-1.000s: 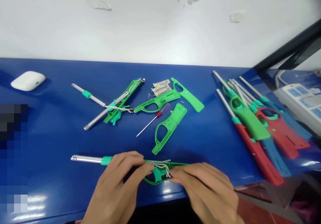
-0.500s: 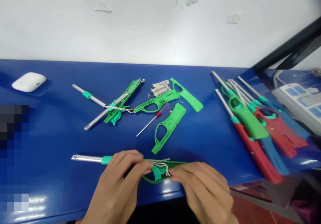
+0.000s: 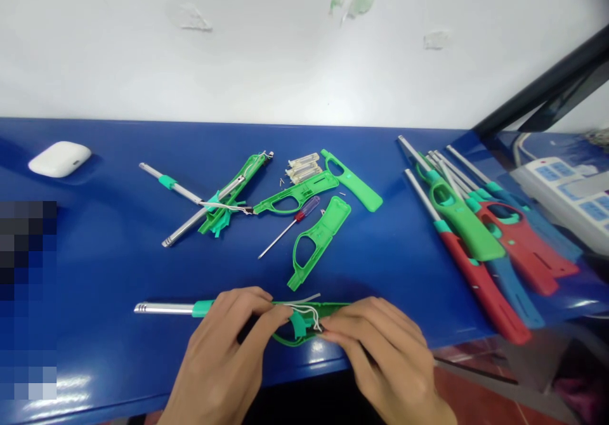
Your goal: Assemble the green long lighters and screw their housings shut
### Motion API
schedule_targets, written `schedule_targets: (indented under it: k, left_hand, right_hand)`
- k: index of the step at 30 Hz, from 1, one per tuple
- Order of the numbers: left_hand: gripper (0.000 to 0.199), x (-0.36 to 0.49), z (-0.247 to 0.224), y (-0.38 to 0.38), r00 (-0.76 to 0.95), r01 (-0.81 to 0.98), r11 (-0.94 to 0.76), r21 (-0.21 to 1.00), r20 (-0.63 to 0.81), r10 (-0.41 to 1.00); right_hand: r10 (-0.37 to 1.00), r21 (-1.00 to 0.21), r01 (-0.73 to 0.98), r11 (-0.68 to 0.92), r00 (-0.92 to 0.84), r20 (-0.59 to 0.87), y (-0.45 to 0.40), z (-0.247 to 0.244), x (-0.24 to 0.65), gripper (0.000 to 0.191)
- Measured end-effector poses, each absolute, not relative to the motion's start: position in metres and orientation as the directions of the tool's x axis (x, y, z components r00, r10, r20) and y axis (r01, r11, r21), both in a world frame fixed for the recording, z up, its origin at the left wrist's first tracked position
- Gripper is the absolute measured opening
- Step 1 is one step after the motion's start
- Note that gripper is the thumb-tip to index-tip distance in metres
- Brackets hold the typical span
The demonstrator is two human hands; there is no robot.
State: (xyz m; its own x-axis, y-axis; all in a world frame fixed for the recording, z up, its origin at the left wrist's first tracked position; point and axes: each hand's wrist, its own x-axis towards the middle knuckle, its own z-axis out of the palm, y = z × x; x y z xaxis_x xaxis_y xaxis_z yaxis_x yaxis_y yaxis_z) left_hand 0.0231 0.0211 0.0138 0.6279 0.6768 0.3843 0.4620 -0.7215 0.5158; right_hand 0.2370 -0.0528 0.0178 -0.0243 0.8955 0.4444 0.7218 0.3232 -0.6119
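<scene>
An opened gas lighter [image 3: 299,337] lies at the table's front edge, its green handle half exposing white wires [image 3: 307,311] and a teal trigger [image 3: 299,325]. Its metal tube [image 3: 164,309] points left. My left hand [image 3: 228,342] is closed around the neck of this lighter, thumb by the wires. With thumb and fingertips, my right hand [image 3: 385,349] pinches a small dark part [image 3: 318,327] at the wires' end, inside the handle. The fingers of both hands cover parts of the handle.
Behind my hands lie a screwdriver [image 3: 299,217], green handle shells [image 3: 318,241], clear fuel tanks [image 3: 303,168] and loose lighter tubes [image 3: 183,227]. Whole lighters [image 3: 476,228] are piled at the right, near a white power strip [image 3: 571,184]. A white earbud case [image 3: 59,159] sits at the left.
My right fingertips have shifted slightly around the small dark part, which shows more now. The left hand keeps its hold. The view has moved a little.
</scene>
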Motion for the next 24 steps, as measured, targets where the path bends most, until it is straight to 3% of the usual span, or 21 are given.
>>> schedule_targets:
  k: [11, 17, 24]
  left_hand:
    - [0.035, 0.026, 0.014, 0.02, 0.615, 0.485, -0.718, 0.499, 0.389, 0.686]
    - [0.036, 0.026, 0.014, 0.021, 0.628, 0.474, -0.717, 0.51, 0.375, 0.682]
    - [0.036, 0.024, 0.013, 0.021, 0.62, 0.48, -0.713, 0.511, 0.378, 0.688]
  right_hand:
    - [0.902, -0.676, 0.689, 0.26, 0.077, 0.426, -0.05, 0.023, 0.23, 0.017]
    - [0.895, -0.77, 0.559, 0.308, 0.103, 0.433, -0.049, 0.026, 0.227, 0.026]
    - [0.913, -0.824, 0.499, 0.266, 0.145, 0.382, -0.047, 0.029, 0.224, 0.021]
